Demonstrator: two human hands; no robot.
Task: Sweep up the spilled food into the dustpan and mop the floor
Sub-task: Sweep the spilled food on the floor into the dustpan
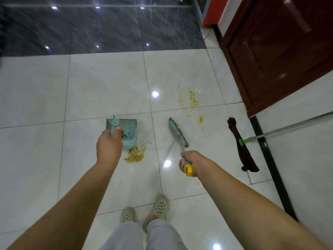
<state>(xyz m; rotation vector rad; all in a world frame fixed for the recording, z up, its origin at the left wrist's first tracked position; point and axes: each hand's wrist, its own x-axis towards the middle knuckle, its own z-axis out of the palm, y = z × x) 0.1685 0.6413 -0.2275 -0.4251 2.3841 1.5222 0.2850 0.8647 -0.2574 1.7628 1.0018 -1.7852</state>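
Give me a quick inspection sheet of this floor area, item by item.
Surface: glossy white tile floor, yellow food smear and crumb pile.
Job's things: teal plastic dustpan by the pile; teal broom; brown flat mop lying on the floor.
Clutter: nothing seen.
Grippers: left hand holds the dustpan handle; right hand grips the broom handle.
Cables: nothing seen.
Surroundings: dark red wooden door.

You see a pale teal dustpan, a teal broom with a yellow handle cap, orange-yellow spilled food on glossy white floor tiles, and a dark brown mop.
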